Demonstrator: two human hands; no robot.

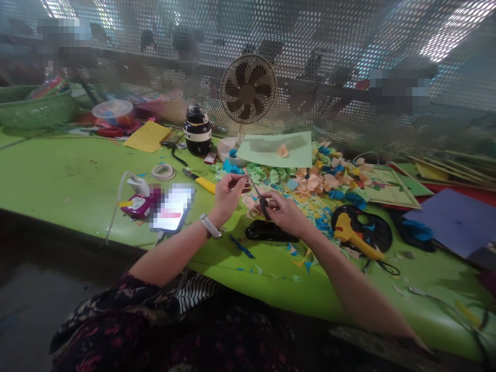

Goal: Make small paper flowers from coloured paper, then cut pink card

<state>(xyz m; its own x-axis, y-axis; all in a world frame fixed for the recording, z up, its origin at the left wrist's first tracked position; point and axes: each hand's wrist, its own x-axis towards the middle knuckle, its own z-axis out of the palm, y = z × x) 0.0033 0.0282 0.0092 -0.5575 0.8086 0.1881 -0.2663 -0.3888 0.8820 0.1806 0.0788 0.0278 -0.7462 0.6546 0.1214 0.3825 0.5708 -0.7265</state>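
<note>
My right hand (285, 213) grips a pair of scissors (254, 185) by the dark handles, blades pointing up and to the left. The fingertips of my left hand (228, 195) are pinched together close to the scissor tips. Whatever they hold is too small to make out. Under and behind both hands lies a heap of small paper scraps (296, 204) in peach, yellow, blue and green. Folded peach paper pieces (313, 182) are piled to the right. Just below my right hand sits a dark oblong case (259, 231).
A fan (248, 92) stands behind a pale green sheet (258, 149). To the left are a phone (174, 209), a tape roll (163, 172), a yellow cutter (205, 183) and a black jar (197, 135). At right, a yellow glue gun (354, 235) rests on a black pad.
</note>
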